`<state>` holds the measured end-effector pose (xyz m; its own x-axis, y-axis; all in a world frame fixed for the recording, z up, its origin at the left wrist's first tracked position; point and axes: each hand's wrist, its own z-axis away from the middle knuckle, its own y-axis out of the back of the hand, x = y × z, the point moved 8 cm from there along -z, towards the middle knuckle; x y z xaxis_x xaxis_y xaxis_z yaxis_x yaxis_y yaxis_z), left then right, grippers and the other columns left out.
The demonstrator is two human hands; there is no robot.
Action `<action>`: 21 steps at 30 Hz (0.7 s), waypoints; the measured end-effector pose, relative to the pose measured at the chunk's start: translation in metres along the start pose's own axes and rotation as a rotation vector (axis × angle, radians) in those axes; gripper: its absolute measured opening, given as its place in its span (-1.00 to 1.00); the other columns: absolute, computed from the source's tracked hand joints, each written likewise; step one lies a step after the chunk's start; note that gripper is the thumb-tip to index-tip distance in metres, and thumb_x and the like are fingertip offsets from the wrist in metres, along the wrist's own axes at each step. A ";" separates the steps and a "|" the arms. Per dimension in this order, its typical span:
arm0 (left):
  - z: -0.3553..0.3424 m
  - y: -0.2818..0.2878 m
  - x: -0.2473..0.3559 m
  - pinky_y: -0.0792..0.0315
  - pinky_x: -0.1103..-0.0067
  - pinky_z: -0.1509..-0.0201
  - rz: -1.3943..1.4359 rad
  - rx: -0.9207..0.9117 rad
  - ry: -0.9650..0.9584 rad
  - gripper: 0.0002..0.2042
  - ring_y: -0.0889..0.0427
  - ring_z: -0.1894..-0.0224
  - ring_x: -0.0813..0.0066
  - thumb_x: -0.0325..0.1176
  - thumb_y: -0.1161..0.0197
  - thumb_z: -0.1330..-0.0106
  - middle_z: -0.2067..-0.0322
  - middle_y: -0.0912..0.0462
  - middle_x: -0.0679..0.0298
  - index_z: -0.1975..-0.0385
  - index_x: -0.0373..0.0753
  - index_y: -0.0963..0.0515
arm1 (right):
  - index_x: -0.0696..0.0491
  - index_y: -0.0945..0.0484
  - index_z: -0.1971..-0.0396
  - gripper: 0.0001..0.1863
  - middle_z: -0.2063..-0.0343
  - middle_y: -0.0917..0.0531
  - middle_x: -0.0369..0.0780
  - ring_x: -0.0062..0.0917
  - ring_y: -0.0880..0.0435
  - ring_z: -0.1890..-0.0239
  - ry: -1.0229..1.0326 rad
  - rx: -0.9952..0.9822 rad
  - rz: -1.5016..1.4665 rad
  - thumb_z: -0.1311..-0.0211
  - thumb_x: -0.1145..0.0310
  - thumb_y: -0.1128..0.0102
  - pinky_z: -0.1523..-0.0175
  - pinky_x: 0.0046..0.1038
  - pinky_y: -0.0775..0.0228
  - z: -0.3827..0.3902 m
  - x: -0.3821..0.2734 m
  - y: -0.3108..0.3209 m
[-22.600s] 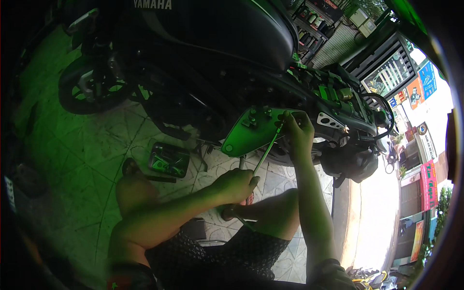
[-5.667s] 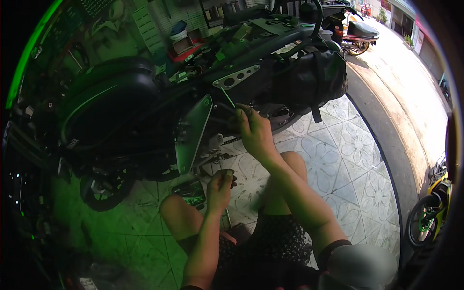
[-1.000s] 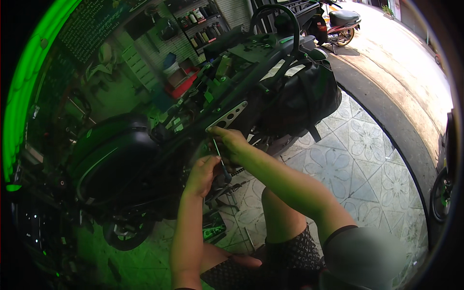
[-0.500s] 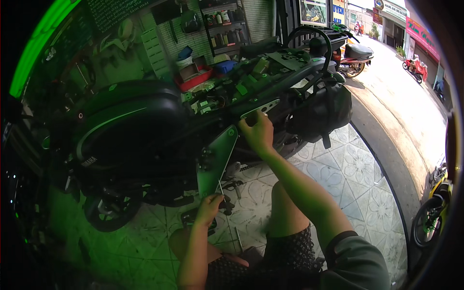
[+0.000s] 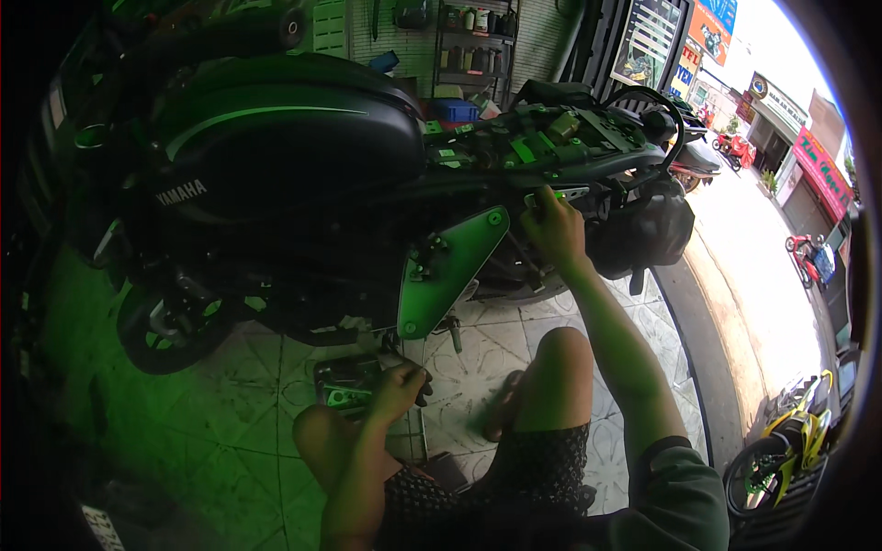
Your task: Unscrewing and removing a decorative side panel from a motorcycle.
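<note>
A dark motorcycle (image 5: 294, 138) with its seat off stands side-on before me. My right hand (image 5: 556, 228) is closed, its fingertips at the front end of a silver bracket with holes (image 5: 576, 194) below the rear frame. Whatever is between those fingers is hidden. Lower and to the left, my left hand (image 5: 397, 393) is closed beside a thin metal rod (image 5: 424, 352) that it seems to pinch. Just above that hand, a triangular side cover (image 5: 450, 275) sits against the motorcycle's flank, with a round fastener at its top and bottom corners.
A black saddlebag (image 5: 643, 230) hangs at the motorcycle's rear. On the tiled floor by my left hand lies a dark part (image 5: 344, 381). A shelf with bottles (image 5: 473, 50) and a blue bin (image 5: 455, 110) stand behind. A yellow motorbike (image 5: 785, 436) is at the right.
The view has shifted, so the motorcycle sits farther right and looks nearer. My right hand stays at the bracket, its fingers more curled. My left hand now sits lower, apart from the cover's bottom corner.
</note>
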<state>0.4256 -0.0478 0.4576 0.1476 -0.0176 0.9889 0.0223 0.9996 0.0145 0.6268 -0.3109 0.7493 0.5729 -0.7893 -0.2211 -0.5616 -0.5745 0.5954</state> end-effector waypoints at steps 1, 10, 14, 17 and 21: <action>-0.001 0.000 -0.001 -0.50 0.57 0.30 0.008 -0.003 -0.001 -0.77 -0.62 0.42 0.60 -0.29 -0.21 -0.50 0.42 -0.75 0.32 0.26 -0.34 -0.68 | 0.04 -0.55 0.15 -0.69 0.39 -0.67 -0.04 -0.04 -0.72 0.31 0.004 -0.004 0.007 -0.13 0.29 -0.35 0.27 -0.16 -0.55 -0.001 0.005 0.000; 0.026 0.026 0.025 -0.53 0.57 0.27 0.057 0.083 -0.020 -0.73 -0.63 0.39 0.61 -0.28 -0.15 -0.54 0.42 -0.73 0.30 0.29 -0.36 -0.64 | 0.16 -0.49 0.02 -0.77 0.20 -0.74 -0.17 -0.44 -0.79 0.17 -0.658 -0.319 -1.007 -0.46 0.40 -0.26 0.13 -0.40 -0.66 0.094 0.000 -0.068; 0.069 0.091 0.040 -0.56 0.55 0.28 0.345 0.384 -0.156 -0.76 -0.70 0.40 0.48 -0.31 -0.10 -0.54 0.44 -0.73 0.22 0.22 -0.35 -0.62 | 0.18 -0.46 -0.08 -0.68 0.01 -0.72 -0.04 -0.33 -0.78 0.04 -0.951 -0.830 -1.208 -0.44 0.40 -0.29 -0.04 -0.31 -0.68 0.268 -0.079 -0.141; 0.101 0.134 0.053 -0.48 0.46 0.32 0.513 0.703 -0.097 -0.73 -0.61 0.45 0.43 -0.24 -0.14 -0.49 0.44 -0.68 0.21 0.31 -0.34 -0.60 | 0.19 -0.44 -0.19 -0.58 0.00 -0.72 -0.02 -0.27 -0.74 -0.04 -1.249 -1.139 -1.285 -0.42 0.42 -0.29 -0.09 -0.30 -0.66 0.409 -0.087 -0.205; 0.170 0.199 0.021 -0.43 0.42 0.27 0.815 1.103 -0.128 -0.75 -0.47 0.47 0.42 -0.22 -0.17 -0.45 0.48 -0.56 0.24 0.32 -0.30 -0.53 | 0.08 -0.58 -0.11 -0.65 -0.02 -0.72 -0.14 -0.26 -0.69 -0.09 0.378 -1.054 -0.676 -0.36 0.39 -0.30 -0.17 -0.32 -0.59 0.465 -0.197 -0.264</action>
<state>0.2654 0.1543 0.5064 -0.3524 0.5173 0.7799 -0.8233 0.2247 -0.5212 0.3845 -0.1045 0.2772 0.7837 -0.2054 -0.5862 0.5371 -0.2500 0.8056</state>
